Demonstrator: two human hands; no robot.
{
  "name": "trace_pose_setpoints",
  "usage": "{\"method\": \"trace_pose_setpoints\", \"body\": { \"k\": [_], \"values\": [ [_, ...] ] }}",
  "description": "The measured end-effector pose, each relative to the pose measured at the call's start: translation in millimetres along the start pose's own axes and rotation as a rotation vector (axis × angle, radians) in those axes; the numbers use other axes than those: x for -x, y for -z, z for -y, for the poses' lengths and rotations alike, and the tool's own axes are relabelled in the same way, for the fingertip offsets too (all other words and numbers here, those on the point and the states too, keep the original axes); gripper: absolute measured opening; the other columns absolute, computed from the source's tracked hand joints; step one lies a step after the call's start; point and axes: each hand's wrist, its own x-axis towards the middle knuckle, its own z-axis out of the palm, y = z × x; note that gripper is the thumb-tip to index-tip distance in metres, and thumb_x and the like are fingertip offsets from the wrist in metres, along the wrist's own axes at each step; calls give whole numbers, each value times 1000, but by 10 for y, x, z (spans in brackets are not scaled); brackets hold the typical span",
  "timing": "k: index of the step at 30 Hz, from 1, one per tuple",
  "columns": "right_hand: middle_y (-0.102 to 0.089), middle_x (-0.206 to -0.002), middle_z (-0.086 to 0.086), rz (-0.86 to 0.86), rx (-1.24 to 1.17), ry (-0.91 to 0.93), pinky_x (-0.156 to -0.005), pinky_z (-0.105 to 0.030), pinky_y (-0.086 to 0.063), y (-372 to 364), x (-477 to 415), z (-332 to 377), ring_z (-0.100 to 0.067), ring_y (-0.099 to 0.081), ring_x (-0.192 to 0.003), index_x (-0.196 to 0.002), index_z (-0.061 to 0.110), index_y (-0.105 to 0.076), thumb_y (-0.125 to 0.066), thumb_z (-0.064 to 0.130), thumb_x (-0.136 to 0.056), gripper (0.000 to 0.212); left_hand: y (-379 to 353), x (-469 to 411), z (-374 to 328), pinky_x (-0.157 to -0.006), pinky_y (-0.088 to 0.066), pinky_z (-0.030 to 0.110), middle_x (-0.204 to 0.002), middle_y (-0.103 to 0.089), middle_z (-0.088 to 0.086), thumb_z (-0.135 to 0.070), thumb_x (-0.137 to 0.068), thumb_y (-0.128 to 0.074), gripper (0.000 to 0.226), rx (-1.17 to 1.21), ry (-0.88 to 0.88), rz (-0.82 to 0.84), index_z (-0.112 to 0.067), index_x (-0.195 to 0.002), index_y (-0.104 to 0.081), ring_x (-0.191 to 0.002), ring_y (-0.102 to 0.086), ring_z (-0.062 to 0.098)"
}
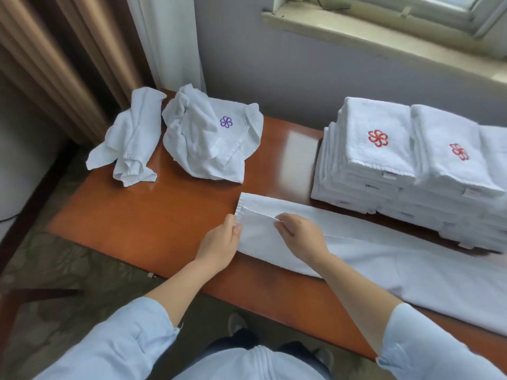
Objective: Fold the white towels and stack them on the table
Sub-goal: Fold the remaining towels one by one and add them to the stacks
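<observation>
While left hand (pixel 219 242) pinches towel (pixel 384 259), right hand (pixel 301 234) pinches its fold

Table (pixel 170 209): glossy lacquered wood, reddish-brown, mirroring the window light. Flat towel (pixel 384 259), crumpled towels (pixel 203 149) and folded stacks (pixel 365 165): matt white terry cloth with a fine nubbly pile and flat-woven hems. Emblems (pixel 378 138): stitched thread. Sleeves (pixel 131 341): smooth, thin pale-blue woven cloth. Curtain (pixel 55 56): matt pleated fabric. Sill (pixel 384 31): dull, rough, stone-like.
</observation>
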Motion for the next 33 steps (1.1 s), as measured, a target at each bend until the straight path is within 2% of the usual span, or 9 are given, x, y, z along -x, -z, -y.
{"method": "trace_pose_setpoints", "body": {
  "k": [5, 9, 15, 17, 18, 20, 23, 27, 33],
  "values": [
    [-69, -98, 0, -128, 47, 34, -71, -36, -47, 164, -320, 112, -25, -62, -95, -110, 19, -71, -55, 24, -99, 21, 141, -286, -118, -52, -36, 33, -77, -55, -8, -35, -105, -31, 19, 35, 84, -47, -21, -97, -41, -67, -55, 15],
    [-64, -111, -2, -94, 97, -30, -87, -40, -44, 145, -384, 91, -27, -56, -106, -128, 20, -64, -54, 12, -95, 35, 94, -497, -88, -54, -37, 34, -82, -59, -1, -33, -105, -30, 23, -102, 165, 10, -18, -99, -46, -71, -56, 21],
    [-61, -119, 2, 0, 102, -99, -93, -34, -40, -44, -61, -56, -23, -52, -117, -126, 19, -65, -55, 12, -91, 37, -4, -646, 41, -59, -40, 31, -87, -62, -2, -28, -104, -34, 19, -352, 227, 119, -17, -103, -49, -75, -58, 21],
    [-58, -126, 1, 9, 134, -154, -102, -36, -35, -112, 45, -115, -25, -49, -124, -130, 20, -62, -55, 16, -92, 39, -23, -669, 58, -62, -42, 32, -96, -64, 0, -28, -103, -35, 19, -381, 222, 126, -17, -105, -50, -81, -60, 22],
    [-52, -135, -1, 47, 174, -175, -110, -40, -27, -155, 90, -142, -27, -42, -132, -135, 22, -56, -53, 20, -94, 42, -30, -681, 64, -65, -44, 32, -102, -63, 0, -27, -104, -36, 19, -386, 224, 127, -17, -108, -51, -87, -61, 22],
    [-24, -158, -3, 181, 263, -220, -118, -51, -5, -257, 167, -192, -31, -11, -149, -151, 27, -32, -42, 34, -100, 53, -50, -693, 61, -70, -46, 34, -113, -59, 1, -26, -103, -37, 20, -373, 228, 115, -17, -114, -51, -97, -60, 23],
    [21, -164, 3, 316, 274, -288, -115, -59, 15, -408, 212, -242, -33, 27, -147, -156, 35, 4, -29, 56, -98, 70, -61, -713, 43, -78, -46, 35, -127, -49, 3, -23, -96, -47, 30, -313, 212, 88, -19, -126, -45, -109, -55, 24],
    [44, -151, 6, 365, 286, -295, -108, -61, 26, -507, 162, -278, -32, 47, -135, -151, 42, 22, -26, 69, -91, 82, -39, -813, 40, -86, -46, 37, -136, -47, 3, -40, -89, -60, 60, -152, 279, 134, -18, -140, -39, -119, -53, 25],
    [54, -140, 9, 432, 259, -306, -101, -58, 37, -509, 138, -317, -28, 58, -124, -144, 44, 32, -25, 72, -88, 85, -31, -954, 64, -82, -51, 36, -116, -60, -2, -47, -82, -71, 46, -86, 358, 201, -18, -112, -52, -104, -61, 20]
  ]
}}
